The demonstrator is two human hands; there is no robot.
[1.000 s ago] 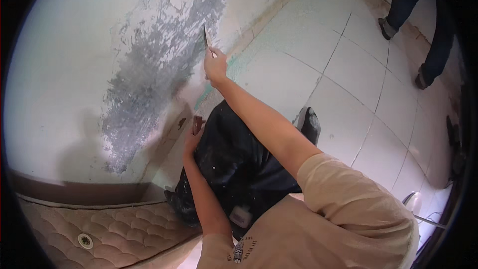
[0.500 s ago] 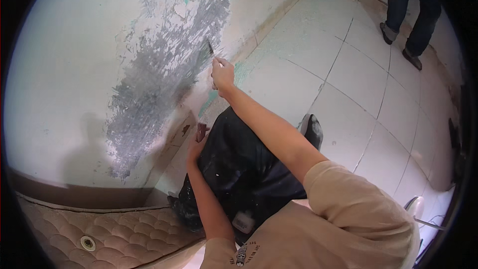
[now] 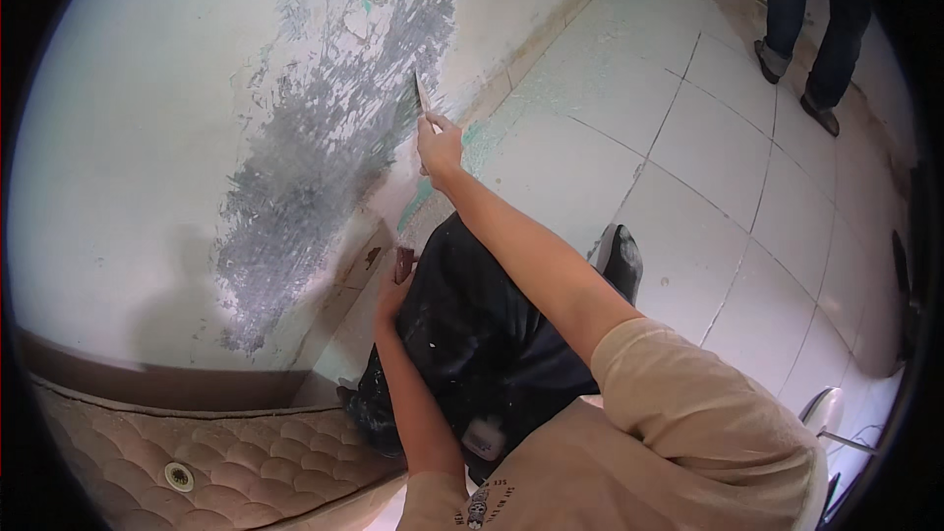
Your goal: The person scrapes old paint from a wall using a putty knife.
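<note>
My right hand (image 3: 440, 145) is closed round the handle of a scraper (image 3: 422, 92), its flat metal blade pointing up at the wall. The blade tip lies at the right border of a grey, scraped patch (image 3: 305, 147) on the white wall; whether it touches cannot be told. Lower down, beside my left knee, my left hand (image 3: 395, 287) is wrapped round a small reddish-brown block (image 3: 404, 264), whose exact kind I cannot make out. The patch is streaked with white remnants and has a few green flecks near its top.
A quilted beige mattress (image 3: 246, 472) lies at lower left against the wall. White floor tiles (image 3: 688, 197) spread to the right, with pale dust and green flecks along the wall's foot. Another person's legs (image 3: 821, 20) stand at the far right. A white round object (image 3: 822, 407) is at the lower right.
The scraper blade has turned, so its flat face now shows brighter and wider. My right hand stays at nearly the same place; my left hand has barely moved.
</note>
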